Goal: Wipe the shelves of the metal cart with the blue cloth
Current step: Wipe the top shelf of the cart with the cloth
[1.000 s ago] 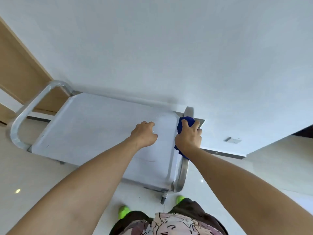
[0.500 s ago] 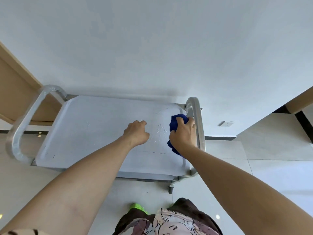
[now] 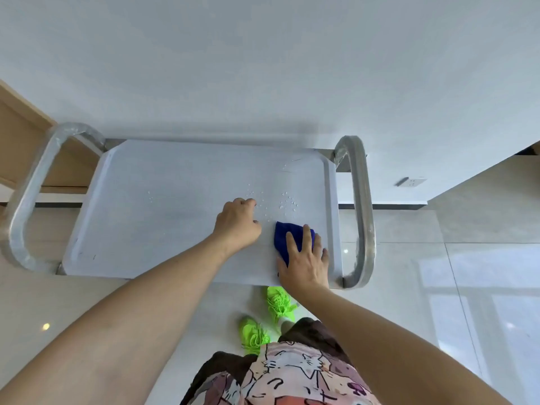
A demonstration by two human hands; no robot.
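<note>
The blue cloth (image 3: 293, 238) lies bunched on the top shelf (image 3: 175, 217) of the metal cart (image 3: 362, 211), right of the frame's centre near the shelf's right rim, pressed flat under the right hand (image 3: 304, 258); that grip is spread, fingers splayed over the cloth rather than pinching it. The left hand (image 3: 236, 222) rests just beside it on the bare shelf with its fingers curled under, so whether it holds anything cannot be told. A scatter of water droplets (image 3: 280, 201) sits just above both hands. The likely slips: a stroke that stays near the rim would miss these drops or only smear them; the loose bunch could slide out from under the flat palm; and leaning on the shelf might roll the cart away if it rides on casters, which are hidden here. Only the top shelf shows, so any lower ones appear yet to be done. No brand, label or readable writing appears on cart or cloth.
</note>
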